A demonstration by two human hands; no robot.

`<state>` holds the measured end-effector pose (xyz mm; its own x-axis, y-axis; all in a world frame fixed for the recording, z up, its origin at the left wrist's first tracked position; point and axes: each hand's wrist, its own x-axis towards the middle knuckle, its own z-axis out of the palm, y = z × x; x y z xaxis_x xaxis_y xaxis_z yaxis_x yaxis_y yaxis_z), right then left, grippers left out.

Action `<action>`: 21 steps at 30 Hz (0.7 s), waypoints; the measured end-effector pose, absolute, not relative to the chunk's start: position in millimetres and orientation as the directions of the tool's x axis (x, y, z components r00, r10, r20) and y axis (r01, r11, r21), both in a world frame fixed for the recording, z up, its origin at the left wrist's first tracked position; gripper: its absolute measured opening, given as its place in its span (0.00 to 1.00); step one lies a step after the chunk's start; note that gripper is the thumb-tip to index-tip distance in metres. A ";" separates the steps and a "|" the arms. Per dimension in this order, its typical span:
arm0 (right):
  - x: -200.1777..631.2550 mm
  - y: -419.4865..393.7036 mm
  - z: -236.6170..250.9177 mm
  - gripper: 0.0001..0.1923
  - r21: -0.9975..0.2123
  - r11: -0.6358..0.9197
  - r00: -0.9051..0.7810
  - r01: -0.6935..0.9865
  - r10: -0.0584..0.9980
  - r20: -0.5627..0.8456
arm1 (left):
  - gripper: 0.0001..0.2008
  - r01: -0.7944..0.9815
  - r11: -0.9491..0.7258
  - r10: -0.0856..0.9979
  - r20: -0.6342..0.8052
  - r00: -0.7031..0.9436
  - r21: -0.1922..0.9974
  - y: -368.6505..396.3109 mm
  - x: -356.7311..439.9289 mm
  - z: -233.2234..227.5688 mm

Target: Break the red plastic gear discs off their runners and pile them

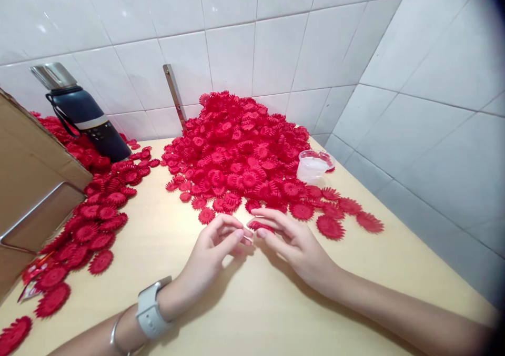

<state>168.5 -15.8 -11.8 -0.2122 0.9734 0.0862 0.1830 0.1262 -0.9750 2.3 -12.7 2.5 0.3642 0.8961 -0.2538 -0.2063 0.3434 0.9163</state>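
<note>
Just in front of a big heap of red toothed felt-like discs [240, 151], my two hands face each other over the table. My right hand [295, 245] is closed, with one red toothed disc [261, 226] between its thumb and fingers. Close beside that disc, my left hand [215, 245] has its thumb and fingertips drawn together in a pinch. Whatever may be in the pinch is too small or hidden to name. A pale watch [152, 308] and a metal bangle are on my left wrist.
A clear plastic tub [314, 166] stands at the heap's right edge. On the left are a dark blue flask [89, 117], a cardboard box [35, 161] and a line of more red discs [87, 232]. A metal strip [173, 93] leans on the tiled wall [232, 56].
</note>
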 end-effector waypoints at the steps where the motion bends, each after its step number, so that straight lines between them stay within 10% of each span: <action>1: 169.1 -15.3 -9.5 0.14 -0.978 0.098 -0.208 0.184 0.976 0.058 | 0.02 -0.196 0.334 0.902 -0.252 0.352 0.922 -12.4 2.1 3.1; 21: 166.0 -15.2 -5.3 0.12 -1.000 -0.019 -0.334 -0.023 0.943 -0.011 | 0.06 -0.047 0.257 0.912 -0.226 0.341 0.965 -9.6 4.4 7.5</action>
